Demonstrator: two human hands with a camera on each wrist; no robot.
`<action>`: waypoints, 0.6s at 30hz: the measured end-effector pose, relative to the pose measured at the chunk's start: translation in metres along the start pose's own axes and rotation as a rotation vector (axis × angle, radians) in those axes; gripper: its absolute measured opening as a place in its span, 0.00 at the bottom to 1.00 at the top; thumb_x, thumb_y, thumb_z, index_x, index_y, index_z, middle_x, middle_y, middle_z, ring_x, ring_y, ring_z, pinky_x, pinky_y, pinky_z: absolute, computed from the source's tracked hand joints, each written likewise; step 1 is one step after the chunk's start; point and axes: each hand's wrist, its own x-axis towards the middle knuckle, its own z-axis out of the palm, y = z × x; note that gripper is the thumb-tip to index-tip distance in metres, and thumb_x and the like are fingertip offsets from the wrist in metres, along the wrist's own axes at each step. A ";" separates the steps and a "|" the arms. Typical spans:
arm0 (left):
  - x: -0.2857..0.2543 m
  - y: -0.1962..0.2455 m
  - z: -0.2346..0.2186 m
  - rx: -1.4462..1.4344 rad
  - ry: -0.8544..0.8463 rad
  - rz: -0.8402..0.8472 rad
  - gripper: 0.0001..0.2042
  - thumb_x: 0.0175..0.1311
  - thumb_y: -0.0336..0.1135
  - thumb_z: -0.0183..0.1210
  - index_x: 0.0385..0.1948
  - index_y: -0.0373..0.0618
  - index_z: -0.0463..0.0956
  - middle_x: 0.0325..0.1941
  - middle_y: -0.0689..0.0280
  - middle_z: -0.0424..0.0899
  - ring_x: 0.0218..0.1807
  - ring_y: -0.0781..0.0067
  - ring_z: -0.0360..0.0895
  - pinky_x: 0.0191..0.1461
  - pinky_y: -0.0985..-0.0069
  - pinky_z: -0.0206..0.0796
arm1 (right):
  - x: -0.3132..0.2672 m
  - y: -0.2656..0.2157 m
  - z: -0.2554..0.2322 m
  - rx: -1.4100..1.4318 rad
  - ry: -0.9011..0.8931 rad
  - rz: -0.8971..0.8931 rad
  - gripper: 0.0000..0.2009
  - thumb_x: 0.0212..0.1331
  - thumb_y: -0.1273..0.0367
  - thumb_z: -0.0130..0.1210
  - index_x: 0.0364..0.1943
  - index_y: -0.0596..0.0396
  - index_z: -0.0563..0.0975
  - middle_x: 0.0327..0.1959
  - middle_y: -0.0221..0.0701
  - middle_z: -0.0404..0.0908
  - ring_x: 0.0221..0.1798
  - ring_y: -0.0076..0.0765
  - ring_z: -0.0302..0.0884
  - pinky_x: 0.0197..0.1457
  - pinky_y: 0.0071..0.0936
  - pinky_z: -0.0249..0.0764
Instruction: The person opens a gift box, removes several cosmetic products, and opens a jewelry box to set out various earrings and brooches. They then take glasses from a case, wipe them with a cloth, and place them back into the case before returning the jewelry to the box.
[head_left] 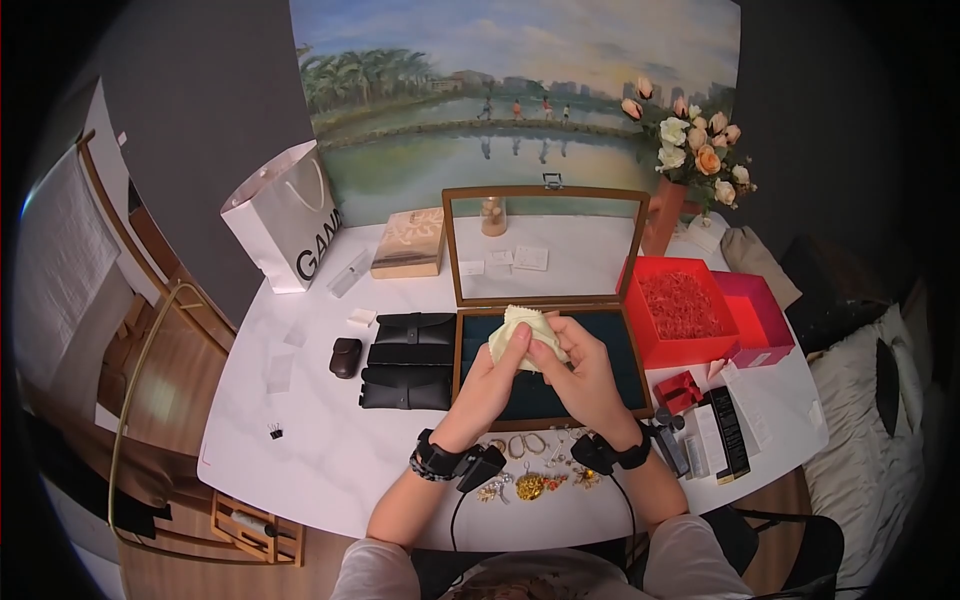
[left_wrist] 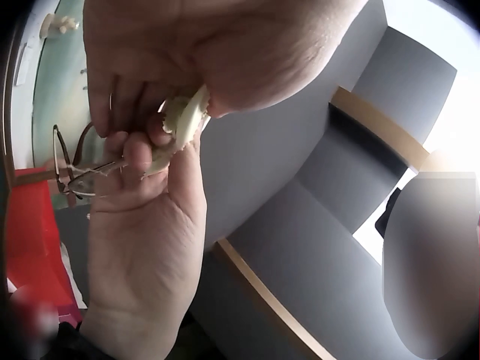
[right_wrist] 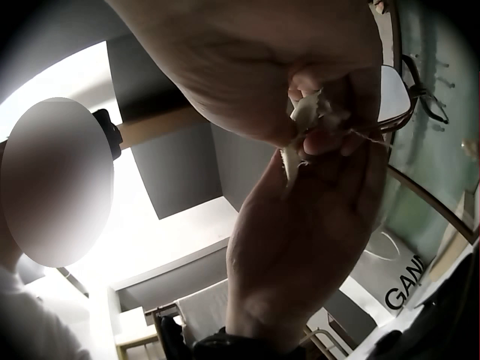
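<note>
Both hands are raised over an open wooden display case (head_left: 633, 395) with a dark lining. A pale yellow cleaning cloth (head_left: 522, 318) with a zigzag edge is bunched between them. My left hand (head_left: 492, 385) pinches the cloth from the left, its thumb on top. From the right, my right hand (head_left: 585, 375) grips the same cloth, fingers curled. In the wrist views a pair of eyeglasses (right_wrist: 411, 105) with thin frames sticks out past the fingers. One lens and a temple show; the rest is hidden by the hands and cloth (left_wrist: 187, 124).
Black cases (head_left: 408, 388) and a small brown pouch (head_left: 345, 357) lie left of the display case. Gold jewellery (head_left: 530, 486) is spread in front. Red boxes (head_left: 680, 350) stand right, beside a flower vase (head_left: 663, 215). A paper bag (head_left: 285, 220) stands back left.
</note>
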 end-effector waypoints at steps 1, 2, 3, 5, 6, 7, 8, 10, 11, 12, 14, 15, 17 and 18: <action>0.000 0.004 0.002 -0.019 -0.027 -0.001 0.23 0.85 0.50 0.45 0.58 0.37 0.78 0.49 0.69 0.84 0.48 0.83 0.78 0.56 0.79 0.71 | 0.000 0.001 -0.001 -0.008 -0.016 0.025 0.11 0.78 0.68 0.54 0.51 0.64 0.78 0.39 0.28 0.86 0.38 0.12 0.77 0.40 0.17 0.74; 0.001 0.006 0.003 -0.038 -0.053 -0.002 0.24 0.85 0.50 0.45 0.60 0.37 0.77 0.50 0.67 0.84 0.48 0.82 0.79 0.57 0.79 0.71 | 0.000 0.002 -0.003 -0.016 -0.033 0.050 0.11 0.78 0.68 0.55 0.52 0.64 0.78 0.38 0.27 0.85 0.36 0.12 0.76 0.38 0.17 0.73; 0.001 0.006 0.001 -0.039 -0.053 0.001 0.24 0.85 0.50 0.45 0.60 0.37 0.77 0.50 0.67 0.84 0.48 0.82 0.79 0.57 0.79 0.71 | 0.000 0.003 -0.003 -0.019 -0.035 0.049 0.11 0.78 0.68 0.55 0.52 0.64 0.78 0.38 0.27 0.85 0.36 0.12 0.76 0.38 0.17 0.73; 0.002 0.005 -0.006 -0.133 -0.141 -0.091 0.22 0.84 0.49 0.48 0.63 0.41 0.75 0.61 0.62 0.82 0.57 0.75 0.81 0.62 0.72 0.74 | 0.000 0.005 -0.005 -0.006 -0.060 0.115 0.13 0.78 0.67 0.54 0.53 0.64 0.79 0.32 0.24 0.82 0.32 0.12 0.74 0.34 0.16 0.71; 0.002 0.006 -0.007 -0.136 -0.143 -0.086 0.22 0.84 0.49 0.48 0.63 0.41 0.75 0.61 0.62 0.82 0.57 0.75 0.81 0.62 0.72 0.74 | -0.001 0.006 -0.005 -0.011 -0.061 0.112 0.13 0.78 0.67 0.54 0.53 0.64 0.79 0.32 0.24 0.82 0.32 0.12 0.74 0.34 0.16 0.71; 0.002 0.009 -0.007 -0.187 -0.163 -0.089 0.22 0.84 0.48 0.49 0.63 0.40 0.76 0.62 0.61 0.82 0.56 0.74 0.81 0.61 0.72 0.75 | -0.002 0.008 -0.003 -0.002 -0.077 0.179 0.13 0.79 0.66 0.53 0.55 0.63 0.79 0.32 0.24 0.80 0.30 0.12 0.73 0.33 0.16 0.70; 0.003 0.011 -0.007 -0.237 -0.183 -0.091 0.21 0.83 0.47 0.49 0.63 0.40 0.76 0.62 0.60 0.83 0.56 0.73 0.81 0.60 0.71 0.76 | -0.002 0.008 -0.003 0.006 -0.093 0.245 0.14 0.79 0.66 0.53 0.57 0.63 0.78 0.31 0.23 0.78 0.29 0.12 0.72 0.32 0.17 0.69; 0.005 0.011 -0.008 -0.229 -0.173 -0.053 0.20 0.83 0.45 0.50 0.62 0.40 0.76 0.63 0.59 0.83 0.55 0.73 0.82 0.58 0.72 0.77 | -0.003 0.002 -0.003 -0.029 -0.098 0.224 0.14 0.79 0.65 0.52 0.57 0.62 0.77 0.30 0.24 0.77 0.28 0.12 0.71 0.31 0.17 0.69; 0.006 0.011 -0.009 -0.218 -0.159 -0.020 0.19 0.83 0.44 0.51 0.62 0.39 0.76 0.63 0.58 0.83 0.55 0.73 0.82 0.56 0.72 0.77 | -0.002 0.000 -0.002 -0.059 -0.104 0.208 0.15 0.79 0.65 0.51 0.58 0.61 0.76 0.30 0.24 0.77 0.28 0.12 0.71 0.30 0.17 0.68; 0.006 0.010 -0.010 -0.237 -0.120 -0.010 0.17 0.81 0.40 0.55 0.62 0.40 0.76 0.61 0.59 0.84 0.54 0.75 0.83 0.54 0.73 0.78 | -0.001 0.001 0.001 -0.058 -0.105 0.207 0.15 0.79 0.65 0.51 0.58 0.61 0.76 0.30 0.24 0.77 0.28 0.12 0.71 0.30 0.17 0.68; 0.006 0.005 -0.014 -0.226 -0.088 0.015 0.15 0.80 0.38 0.57 0.59 0.40 0.76 0.58 0.61 0.85 0.53 0.77 0.83 0.55 0.74 0.78 | -0.001 0.002 0.005 -0.019 -0.053 0.050 0.15 0.80 0.64 0.51 0.60 0.59 0.75 0.27 0.22 0.75 0.25 0.13 0.70 0.29 0.18 0.67; 0.007 0.003 -0.016 -0.217 -0.059 0.040 0.13 0.79 0.36 0.58 0.57 0.40 0.77 0.55 0.62 0.86 0.53 0.79 0.83 0.55 0.75 0.77 | -0.001 0.003 0.005 -0.019 -0.053 0.051 0.15 0.80 0.64 0.51 0.60 0.59 0.75 0.27 0.22 0.75 0.25 0.13 0.70 0.29 0.18 0.67; 0.010 -0.002 -0.017 -0.224 -0.008 0.070 0.10 0.78 0.34 0.59 0.54 0.41 0.78 0.52 0.65 0.87 0.50 0.81 0.83 0.54 0.78 0.76 | 0.000 0.005 0.005 -0.057 -0.004 0.017 0.12 0.80 0.64 0.50 0.55 0.58 0.75 0.25 0.22 0.73 0.22 0.12 0.67 0.25 0.17 0.64; 0.012 -0.003 -0.017 -0.231 0.043 0.101 0.08 0.78 0.32 0.60 0.51 0.41 0.79 0.48 0.67 0.87 0.48 0.84 0.82 0.52 0.81 0.75 | 0.000 0.007 0.002 -0.057 -0.005 0.017 0.12 0.80 0.64 0.50 0.55 0.58 0.75 0.25 0.22 0.73 0.22 0.12 0.67 0.25 0.17 0.64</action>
